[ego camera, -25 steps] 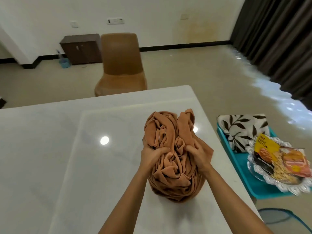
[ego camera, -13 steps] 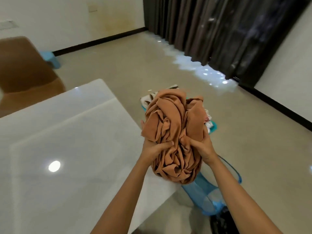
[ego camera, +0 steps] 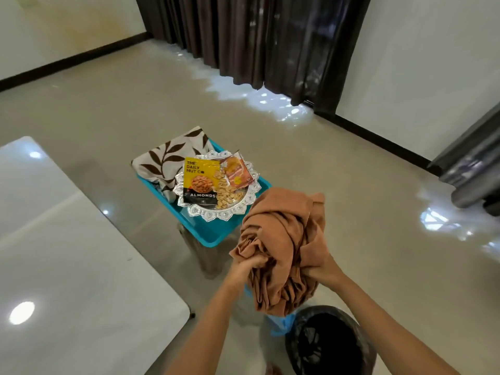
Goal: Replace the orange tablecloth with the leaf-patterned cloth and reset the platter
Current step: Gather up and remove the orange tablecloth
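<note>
Both your forearms reach up from 6 o'clock, converging. Your left hand (ego camera: 247,267) and right hand (ego camera: 323,269) each clutch the bunched orange tablecloth (ego camera: 281,226), fingers curled into its folds.

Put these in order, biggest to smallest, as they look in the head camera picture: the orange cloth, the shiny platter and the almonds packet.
1. orange cloth, though it is nearer the camera, so its lead is unsure.
2. platter.
3. almonds packet, lying on the platter and plainly smaller.

leafy cloth (ego camera: 167,155) partly behind platter (ego camera: 213,215), bin (ego camera: 326,345) cropped
</note>
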The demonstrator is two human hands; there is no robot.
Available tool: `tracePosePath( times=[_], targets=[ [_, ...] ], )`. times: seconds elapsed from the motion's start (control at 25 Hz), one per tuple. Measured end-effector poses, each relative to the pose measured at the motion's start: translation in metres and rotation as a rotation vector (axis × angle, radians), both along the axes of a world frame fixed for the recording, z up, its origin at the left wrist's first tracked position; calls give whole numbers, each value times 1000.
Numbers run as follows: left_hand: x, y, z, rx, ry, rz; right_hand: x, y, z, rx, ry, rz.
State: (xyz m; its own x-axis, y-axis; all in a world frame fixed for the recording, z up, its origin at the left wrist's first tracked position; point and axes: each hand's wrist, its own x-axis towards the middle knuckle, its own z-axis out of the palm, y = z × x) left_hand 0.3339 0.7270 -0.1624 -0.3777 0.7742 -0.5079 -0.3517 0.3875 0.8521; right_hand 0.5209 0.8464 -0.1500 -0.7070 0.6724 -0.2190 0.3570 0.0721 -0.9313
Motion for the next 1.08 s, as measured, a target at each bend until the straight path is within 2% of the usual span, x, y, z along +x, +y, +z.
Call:
tracePosePath(
  times=[0.12, 0.2, 0.28, 0.36, 0.44, 0.6, 0.64, 0.76, 0.92, 1.08],
  targets=[
    [7, 8, -40, 15, 113, 5, 3, 16, -41, -36, -50, 65],
    [12, 12, -66, -5, 188, -28, 10, 29, -74, 4, -175, 155],
    [10, 11, -92, -56, 259, -176, 15, 42, -103, 36, -291, 237],
    [8, 11, -122, -86, 341, -333, 14, 48, -126, 61, -366, 215],
    [14, 10, -146, -125, 434, -398, 12, 48, -156, 160, -423, 210],
    [20, 3, -175, -312, 444, -560, 10, 45, -191, 244, -711, 366],
    [21, 2, -180, -353, 374, -584, 10, 43, -195, 277, -757, 404],
    [22, 6, -180, -391, 309, -567, 4, 36, -201, 281, -755, 459],
    [19, 19, -162, -356, 416, -579, -9, 28, -192, 302, -753, 424],
    [6, 16, -131, -293, 418, -493, -26, 16, -164, 313, -713, 374]
  ],
)
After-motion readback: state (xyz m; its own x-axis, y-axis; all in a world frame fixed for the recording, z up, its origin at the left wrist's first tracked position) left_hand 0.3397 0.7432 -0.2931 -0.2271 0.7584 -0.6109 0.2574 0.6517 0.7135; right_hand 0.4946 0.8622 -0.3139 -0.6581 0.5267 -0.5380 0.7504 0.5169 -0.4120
